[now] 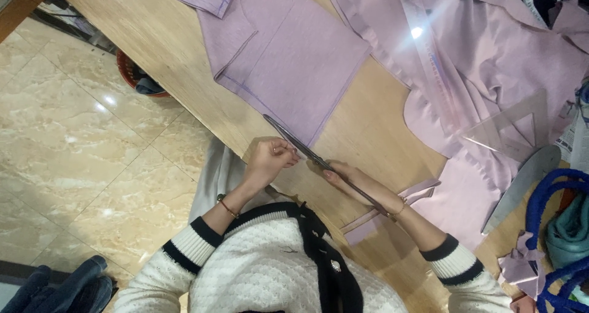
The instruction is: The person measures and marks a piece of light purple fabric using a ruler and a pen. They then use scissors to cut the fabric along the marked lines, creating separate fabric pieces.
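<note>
The left hand [270, 160] is pinching a long thin dark strip [319, 161] between thumb and fingertips, closed on it near its upper part. The right hand [351, 179] is lying stretched out along the lower part of the same strip, fingers nearly straight. The strip is crossing over the hand, so I cannot tell whether the hand is gripping it or only steadying it. What the strip is stays hard to make out: it is showing only as a narrow dark line, perhaps a ruler seen on edge, perhaps a band.

The strip is slanting over the near edge of the wooden table [153, 37], its far tip touching the corner of a folded lilac fabric piece [294, 55]. A narrow lilac strip [392, 206] is lying just beside the right wrist, partly hidden under the forearm.

To the right, a larger spread of lilac cloth [491, 61] is running out of the picture at the top. A measuring tape [429, 61] and a clear set square [512, 126] are lying on it, and a grey curved ruler [521, 187] is lying at its edge. A blue cord [555, 196] is being cut off by the right edge — and a red basket [132, 74] is sitting half hidden under the table.
</note>
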